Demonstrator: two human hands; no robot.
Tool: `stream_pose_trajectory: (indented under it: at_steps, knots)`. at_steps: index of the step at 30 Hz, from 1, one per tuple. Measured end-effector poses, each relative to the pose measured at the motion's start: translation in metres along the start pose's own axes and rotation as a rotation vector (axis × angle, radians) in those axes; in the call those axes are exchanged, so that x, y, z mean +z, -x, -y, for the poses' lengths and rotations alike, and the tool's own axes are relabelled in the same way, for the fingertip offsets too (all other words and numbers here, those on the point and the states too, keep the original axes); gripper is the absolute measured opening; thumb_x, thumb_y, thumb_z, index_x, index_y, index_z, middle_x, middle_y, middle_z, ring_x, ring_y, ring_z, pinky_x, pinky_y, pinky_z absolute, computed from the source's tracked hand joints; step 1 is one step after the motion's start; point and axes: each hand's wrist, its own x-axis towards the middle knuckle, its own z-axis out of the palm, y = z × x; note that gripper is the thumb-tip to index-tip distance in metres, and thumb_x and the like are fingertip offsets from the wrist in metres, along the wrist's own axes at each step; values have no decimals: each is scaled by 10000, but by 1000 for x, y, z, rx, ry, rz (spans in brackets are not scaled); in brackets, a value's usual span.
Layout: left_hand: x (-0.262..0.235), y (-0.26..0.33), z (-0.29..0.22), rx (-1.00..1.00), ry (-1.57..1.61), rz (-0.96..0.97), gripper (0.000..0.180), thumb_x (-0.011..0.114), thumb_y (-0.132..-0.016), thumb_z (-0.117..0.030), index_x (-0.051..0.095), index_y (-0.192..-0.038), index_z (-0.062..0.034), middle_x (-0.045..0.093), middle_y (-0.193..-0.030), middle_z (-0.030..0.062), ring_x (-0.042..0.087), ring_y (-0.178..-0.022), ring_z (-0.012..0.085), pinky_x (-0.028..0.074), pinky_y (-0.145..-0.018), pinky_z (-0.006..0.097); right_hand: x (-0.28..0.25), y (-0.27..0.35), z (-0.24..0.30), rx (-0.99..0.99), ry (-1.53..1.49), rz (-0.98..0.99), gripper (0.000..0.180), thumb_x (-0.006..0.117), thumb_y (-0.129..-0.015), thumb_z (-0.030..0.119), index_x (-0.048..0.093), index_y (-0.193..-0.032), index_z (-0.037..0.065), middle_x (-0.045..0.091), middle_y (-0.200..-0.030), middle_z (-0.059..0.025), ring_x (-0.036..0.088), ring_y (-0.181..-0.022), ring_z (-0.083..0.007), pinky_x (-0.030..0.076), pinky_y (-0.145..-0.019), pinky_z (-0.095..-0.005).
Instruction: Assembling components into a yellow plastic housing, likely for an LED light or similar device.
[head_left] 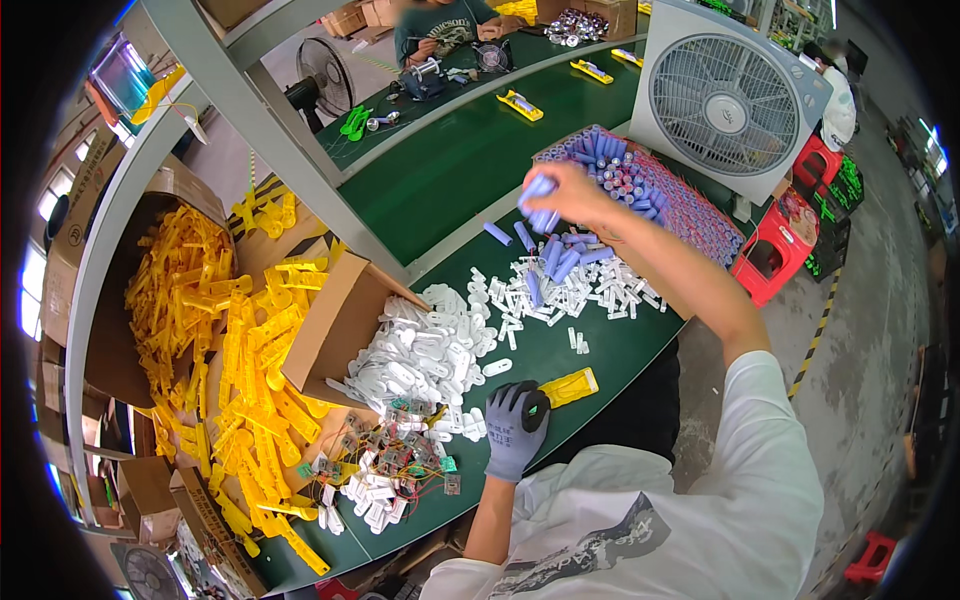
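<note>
My right hand [566,196] is raised over the bench, its fingers wrapped round several purple cylindrical battery cells [540,205]. Below it, more loose purple cells [566,258] lie on a heap of small white plastic pieces [600,285]. Near the bench's front edge is my left hand [515,428], in a grey glove with black fingertips. Its fingers curl at the left end of a yellow plastic casing [570,387] and appear to grip it; the exact contact is partly hidden. Just left of that hand spreads a pile of white oval plastic covers [430,350].
An open carton [335,325] borders the white covers. Wired circuit boards [390,450] and yellow casings [260,370] lie at left. A tray of cells [690,215] sits before a box fan [725,95]. A green conveyor [440,185] carries casings; a person [440,35] works beyond.
</note>
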Motion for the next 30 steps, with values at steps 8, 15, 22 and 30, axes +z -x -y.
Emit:
stream_pose_trajectory:
  at_steps: [8, 15, 22, 30]
  knots:
    - [-1, 1, 0, -11, 6, 42, 287, 729, -699, -121, 607, -958, -102, 632, -1054, 80, 573, -968, 312, 420, -874, 432, 4, 20, 5, -111, 370, 83, 295, 711, -758, 277, 675, -967, 71, 678, -870, -135, 654, -815, -292, 506, -739, -375]
    - [1, -1, -2, -20, 10, 46, 273, 723, -685, -110, 616, -937, -109, 638, -1054, 75, 573, -986, 310, 419, -877, 429, -102, -4, -46, 346, 1101, 346, 641, 723, -692, 262, 530, -1299, 189, 548, -1279, -144, 536, -1145, -364, 463, -920, -454]
    - [-3, 3, -4, -27, 10, 62, 261, 719, -686, -103, 611, -923, -120, 645, -1044, 76, 582, -971, 312, 419, -867, 433, -78, -21, -69, 237, 1394, 431, 809, 779, -646, 284, 433, -1377, 259, 466, -1355, -146, 465, -1229, -362, 448, -946, -453]
    - [-1, -4, -2, -37, 11, 57, 260, 715, -693, -112, 614, -932, -127, 637, -1064, 72, 577, -992, 305, 413, -887, 437, -107, -35, -96, 98, 1097, 369, 869, 839, -566, 294, 435, -1328, 193, 492, -1281, -177, 472, -1193, -407, 422, -978, -488]
